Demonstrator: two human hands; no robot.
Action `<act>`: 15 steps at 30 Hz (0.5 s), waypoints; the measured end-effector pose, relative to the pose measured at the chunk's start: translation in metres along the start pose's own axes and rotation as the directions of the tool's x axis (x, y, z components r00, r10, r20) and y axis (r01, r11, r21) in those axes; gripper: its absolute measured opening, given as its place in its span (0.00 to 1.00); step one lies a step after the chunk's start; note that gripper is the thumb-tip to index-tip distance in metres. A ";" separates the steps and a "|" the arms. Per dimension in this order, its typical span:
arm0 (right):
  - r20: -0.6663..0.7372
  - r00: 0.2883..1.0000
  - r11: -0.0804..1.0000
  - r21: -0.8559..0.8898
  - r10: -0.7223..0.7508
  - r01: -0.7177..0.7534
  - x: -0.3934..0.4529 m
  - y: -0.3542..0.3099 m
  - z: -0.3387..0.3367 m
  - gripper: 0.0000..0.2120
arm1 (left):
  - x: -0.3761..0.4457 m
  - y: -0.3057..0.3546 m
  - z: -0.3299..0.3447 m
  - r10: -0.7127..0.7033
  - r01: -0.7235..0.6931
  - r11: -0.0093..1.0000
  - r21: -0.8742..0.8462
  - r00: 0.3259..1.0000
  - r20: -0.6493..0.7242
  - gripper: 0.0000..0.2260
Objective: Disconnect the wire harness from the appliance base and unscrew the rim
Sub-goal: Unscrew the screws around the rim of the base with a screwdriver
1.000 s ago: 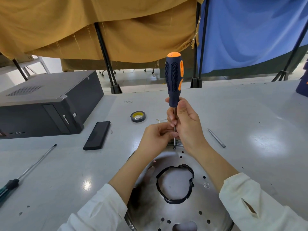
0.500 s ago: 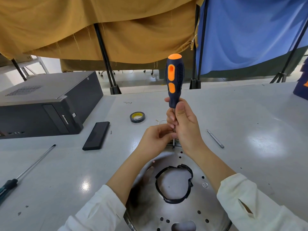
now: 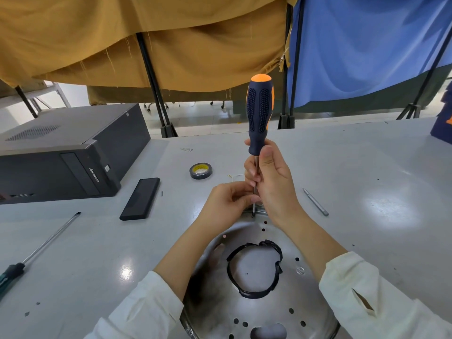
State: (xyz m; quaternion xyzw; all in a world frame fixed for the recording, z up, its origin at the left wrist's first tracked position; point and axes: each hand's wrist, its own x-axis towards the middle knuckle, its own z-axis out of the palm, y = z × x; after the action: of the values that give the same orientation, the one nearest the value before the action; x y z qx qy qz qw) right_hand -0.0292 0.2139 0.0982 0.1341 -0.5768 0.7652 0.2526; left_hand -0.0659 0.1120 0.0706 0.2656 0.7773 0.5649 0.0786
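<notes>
The round metal appliance base (image 3: 259,285) lies at the bottom centre of the frame on the grey worktop (image 3: 367,182), its shiny face dotted with small holes and carrying a black ring-shaped gasket (image 3: 254,271) near its middle. At the base's far rim (image 3: 253,212), just above the centre of the frame, the tip of a screwdriver (image 3: 259,113) stands upright on a screw. The tool's dark blue and orange handle rises well above the hands.

The right hand (image 3: 274,179) is curled round the bottom of the handle and the bare shaft, thumb up against the grip. The left hand (image 3: 227,200) comes in from the lower left, its fingers bent and pinching the shaft low down, close to the rim. Both hands and forearms, in white sleeves, cover the far edge of the base, so the screw itself and any wires there are hard to make out.

Around it, a roll of black tape (image 3: 200,170) with a yellow core lies just beyond the left hand. Left of that sits a flat black slab (image 3: 140,198), and further to the upper left a black computer case (image 3: 63,155). A long-shafted screwdriver (image 3: 36,253) lies at the left edge. A slim metal rod (image 3: 315,201) rests to the right of the hands. Yellow and blue cloths hang across the top of the frame.
</notes>
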 end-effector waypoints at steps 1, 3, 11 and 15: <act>0.001 1.000 1.000 -0.004 0.001 -0.001 0.000 0.000 0.000 0.19 | 0.001 -0.001 0.000 0.001 -0.001 1.000 0.013 1.000 -0.007 0.03; -0.004 1.000 0.999 -0.033 0.004 -0.004 -0.001 0.001 0.000 0.14 | 0.002 -0.002 0.001 -0.002 0.003 1.000 0.028 0.999 -0.033 0.03; 0.000 1.000 1.000 -0.018 -0.003 0.003 -0.001 0.000 0.001 0.17 | 0.001 -0.001 0.000 0.002 -0.001 0.999 0.042 1.000 -0.020 0.04; 0.007 1.000 1.000 -0.014 0.007 -0.007 0.000 0.001 0.000 0.18 | 0.001 -0.003 -0.001 0.005 -0.005 0.999 0.051 1.000 0.008 0.04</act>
State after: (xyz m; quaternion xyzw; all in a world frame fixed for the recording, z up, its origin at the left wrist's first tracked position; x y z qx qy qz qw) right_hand -0.0297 0.2133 0.0974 0.1330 -0.5834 0.7615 0.2490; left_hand -0.0682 0.1106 0.0686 0.2716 0.7904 0.5442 0.0733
